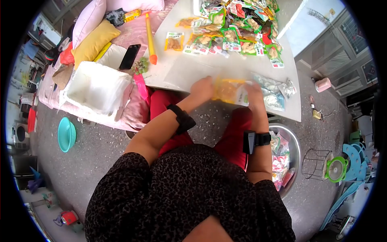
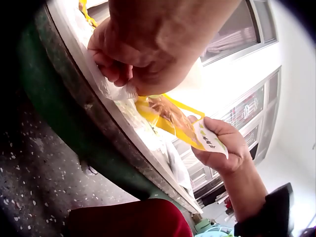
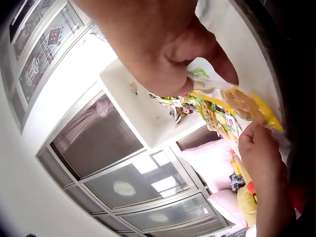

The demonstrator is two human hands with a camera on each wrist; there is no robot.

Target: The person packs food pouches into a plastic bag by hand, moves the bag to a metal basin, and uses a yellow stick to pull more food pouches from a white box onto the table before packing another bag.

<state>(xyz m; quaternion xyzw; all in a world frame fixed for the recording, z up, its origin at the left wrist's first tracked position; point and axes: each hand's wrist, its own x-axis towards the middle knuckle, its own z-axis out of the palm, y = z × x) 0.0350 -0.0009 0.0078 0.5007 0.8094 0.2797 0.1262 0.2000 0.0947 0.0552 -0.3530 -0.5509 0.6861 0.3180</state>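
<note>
Over the table's front edge, a yellow-bordered snack packet [image 1: 229,89] with brown food behind its clear window is stretched between both hands. My right hand [image 1: 254,96] pinches its white printed end, thumb on one face, as the left wrist view shows. At the opposite end, my left hand [image 1: 203,88] has its fingers curled on crumpled clear plastic film [image 2: 117,91]; the packet's far end is hidden behind this hand. Flat, silvery-clear packets [image 1: 274,94] lie on the table just right of my right hand.
Many colourful food packets [image 1: 238,28] are heaped at the table's back, with one yellow packet [image 1: 174,41] beside them. A white foam box [image 1: 96,86] stands on the pink bed at left. A metal basin [image 1: 296,161] of packets sits below right. A phone [image 1: 130,56] lies near the box.
</note>
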